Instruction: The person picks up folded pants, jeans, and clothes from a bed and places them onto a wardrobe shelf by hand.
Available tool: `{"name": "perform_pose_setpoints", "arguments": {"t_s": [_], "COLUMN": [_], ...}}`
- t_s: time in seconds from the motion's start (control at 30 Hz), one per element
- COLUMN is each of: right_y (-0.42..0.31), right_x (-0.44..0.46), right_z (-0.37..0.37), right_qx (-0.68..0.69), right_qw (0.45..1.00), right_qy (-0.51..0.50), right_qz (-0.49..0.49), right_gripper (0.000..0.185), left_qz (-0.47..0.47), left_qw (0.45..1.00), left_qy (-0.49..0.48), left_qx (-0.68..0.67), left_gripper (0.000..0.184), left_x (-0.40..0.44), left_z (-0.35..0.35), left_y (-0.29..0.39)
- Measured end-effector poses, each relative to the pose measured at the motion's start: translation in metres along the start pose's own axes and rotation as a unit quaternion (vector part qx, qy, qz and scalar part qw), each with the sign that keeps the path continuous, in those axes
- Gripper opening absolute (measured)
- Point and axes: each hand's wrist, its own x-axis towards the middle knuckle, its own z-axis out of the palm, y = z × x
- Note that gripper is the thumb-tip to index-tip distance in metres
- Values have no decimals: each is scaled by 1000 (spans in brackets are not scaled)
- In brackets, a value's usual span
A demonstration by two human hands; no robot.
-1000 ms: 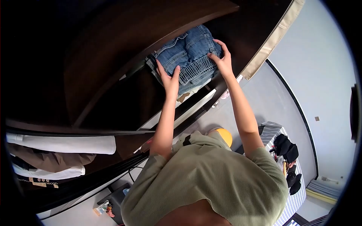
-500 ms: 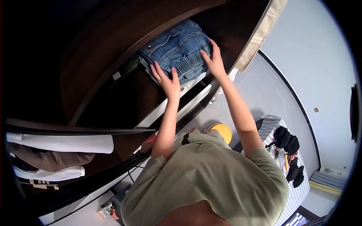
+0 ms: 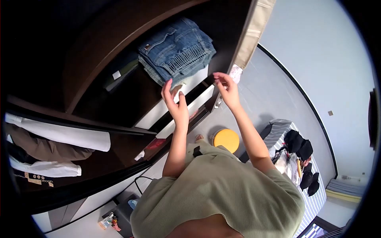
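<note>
At the far left, a white sleeve and a brown garment are in the lower part of the dark cabinet. Next to the right, a dark green cloth with a small white label lies on the dark shelf. Just beside this cloth, on the same shelf, there is the denim stack, folded and layered; the gathered waistband on its top faces the person and runs on a slant, rising to the right.

The left hand is in front of the near lower corner of the stack. Its fingers are straight and the thumb stands away from them — nothing is held between. Whether a fingertip touches the lower layers, I cannot tell. The right hand is near the cabinet's front edge, apart from the stack, with fingers loosely bent and nothing seen inside them.

So the stack lies beyond both hands, deeper in the cabinet: almost straight ahead of the left hand, and ahead and to the left of the right one. The left hand is the nearer — the waistband's slant lies across the space in front of both.

Further right are a yellow stool on the floor and black garments on a striped cover.
</note>
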Motion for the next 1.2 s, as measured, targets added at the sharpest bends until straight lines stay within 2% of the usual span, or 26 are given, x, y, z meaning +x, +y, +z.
{"name": "perform_pose_setpoints", "arguments": {"t_s": [0.1,0.23,0.43,0.5,0.53,0.63,0.8,0.9,1.2], "right_y": [-14,-15,-34,-40,-35,-41,-55,-59,-73], "right_x": [-29,-72,-142,-163,-173,-203,-250,-277,-351], "right_z": [-23,-42,-76,-91,-97,-118,-143,-152,-141], "right_qx": [-77,-48,-31,-26,-25,-43,-45,-53,-66], "right_qw": [996,997,997,994,996,991,985,978,935], "right_qy": [-38,-20,20,34,47,59,111,150,317], "right_qz": [7,56,74,98,75,109,126,137,145], "right_gripper": [22,17,17,17,17,17,18,18,17], "left_qz": [-17,-28,-69,-48,-56,-126,-113,-157,-149], "left_qw": [1000,999,993,993,991,974,957,931,844], "left_qy": [-12,-39,-87,-108,-115,-161,-249,-306,-488], "left_qx": [-5,-15,-32,-23,-34,-98,-97,-126,-163], "left_gripper": [41,37,32,30,29,28,23,22,22], "left_x": [-26,-66,-126,-144,-154,-178,-202,-210,-225], "left_z": [0,-6,-8,-7,-6,0,11,19,35], "left_y": [7,12,34,36,39,54,59,63,68]}}
